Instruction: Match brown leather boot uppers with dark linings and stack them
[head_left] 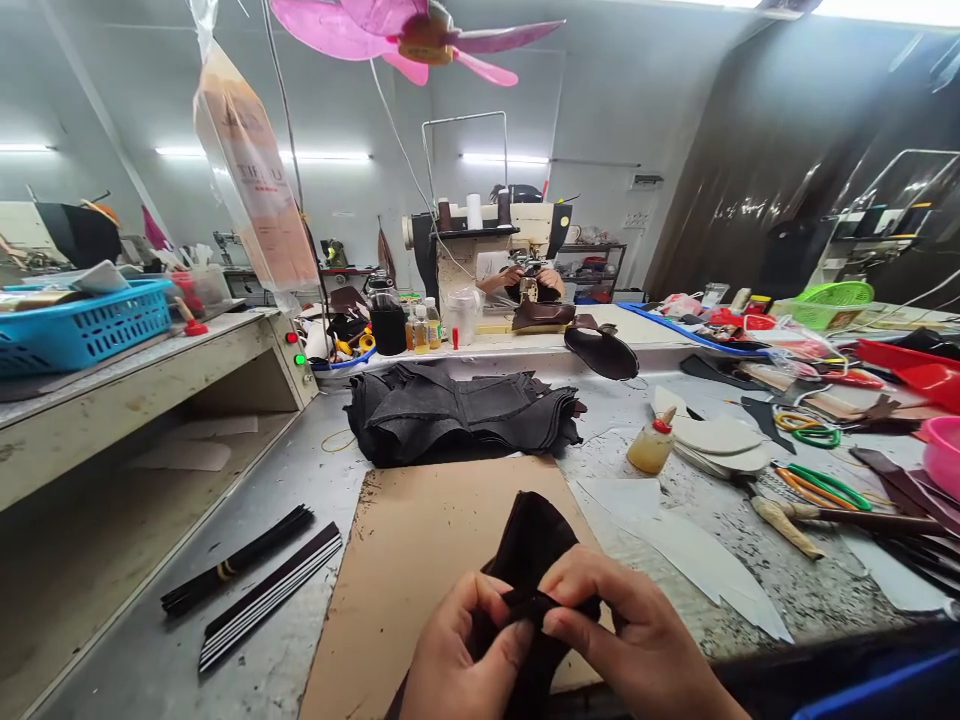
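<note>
Both my hands pinch a piece of black leather-like material [534,535] above a tan board [420,530]. My left hand [469,645] grips its edge between thumb and forefinger. Close beside it, my right hand [622,620] pinches the same edge, fingertips almost meeting the left ones. One end of the piece sticks up behind my fingers; its lower part hangs between my hands, partly hidden. Beyond the board lies a thick stack of dark leather-like pieces [457,410]. Left of the board rest a bundle of black strips [236,560] and a set of black-and-white strips [270,597].
A glue bottle [651,445] with a red collar stands right of the stack, near white pattern pieces [716,435] and a hammer [787,515]. A blue basket [90,325] sits on the left shelf. Across the table, a person's hands [529,275] work at a sewing machine [480,245].
</note>
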